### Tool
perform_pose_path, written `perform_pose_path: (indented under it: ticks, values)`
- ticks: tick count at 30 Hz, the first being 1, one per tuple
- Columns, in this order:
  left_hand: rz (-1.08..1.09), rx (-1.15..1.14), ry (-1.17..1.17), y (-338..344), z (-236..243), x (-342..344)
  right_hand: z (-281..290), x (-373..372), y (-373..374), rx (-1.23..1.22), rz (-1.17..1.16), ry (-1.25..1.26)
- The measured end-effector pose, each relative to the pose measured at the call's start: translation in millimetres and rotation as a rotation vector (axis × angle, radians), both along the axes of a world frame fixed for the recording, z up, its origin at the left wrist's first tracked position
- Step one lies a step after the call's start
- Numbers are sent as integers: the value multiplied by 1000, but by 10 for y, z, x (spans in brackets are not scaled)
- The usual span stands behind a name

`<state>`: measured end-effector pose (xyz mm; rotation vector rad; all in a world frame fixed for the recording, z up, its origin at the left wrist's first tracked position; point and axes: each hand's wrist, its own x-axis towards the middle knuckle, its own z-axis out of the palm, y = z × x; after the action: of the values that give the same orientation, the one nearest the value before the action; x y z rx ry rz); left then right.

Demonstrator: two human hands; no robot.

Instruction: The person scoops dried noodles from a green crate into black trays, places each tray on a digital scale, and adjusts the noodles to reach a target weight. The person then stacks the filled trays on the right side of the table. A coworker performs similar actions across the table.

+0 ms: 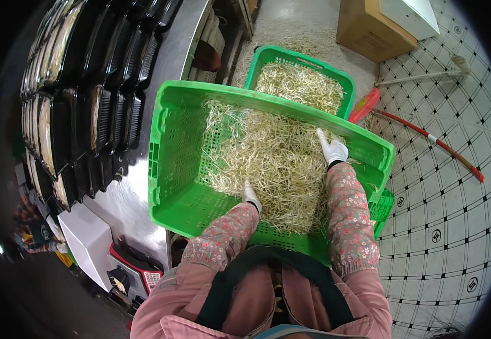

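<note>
A large green perforated crate (183, 152) stands before me, tilted in view, with a heap of pale bean sprouts (279, 164) in it. My left hand (251, 195), in a white glove, reaches into the heap at its near left side. Its thumb stretches up, while its other fingers are hidden by the sprouts. At the right side of the heap lies my right hand (334, 150), also gloved in white. Its thumb stands apart from its fingers, whose tips dip into the sprouts. Neither hand shows a closed grip.
Behind the crate stands a smaller green basket (347, 96) with more sprouts. Stacked black trays (104, 107) line the metal table (169, 62) on the left. A cardboard box (364, 34), a red-handled tool (454, 153) and a white pole (420, 77) are at the right.
</note>
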<state>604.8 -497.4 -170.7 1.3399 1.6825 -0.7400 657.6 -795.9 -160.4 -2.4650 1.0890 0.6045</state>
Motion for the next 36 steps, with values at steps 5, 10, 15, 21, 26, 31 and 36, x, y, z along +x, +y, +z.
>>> perform_pose_path:
  ticks: [5, 10, 15, 21, 26, 31, 36]
  values:
    - [165, -193, -117, 47, -35, -25, 235, 37, 73, 150, 8, 211]
    - [54, -180, -90, -9, 154, 1, -48, -95, 125, -18, 58, -144]
    - [19, -279, -163, 128, -126, -117, -213, -3, -11, 109, 124, 89]
    - [95, -301, -94, 62, 2, 25, -3, 50, -7, 291, 102, 174]
    - [64, -343, -76, 41, 42, 136, 301, -284, 179, 247, -9, 17]
    - [39, -404, -102, 88, -2, 232, 529, -593, 709, 206, -148, -149]
    - [34, -437, -121, 210, -150, 226, 904, -154, 520, 198, 108, 132]
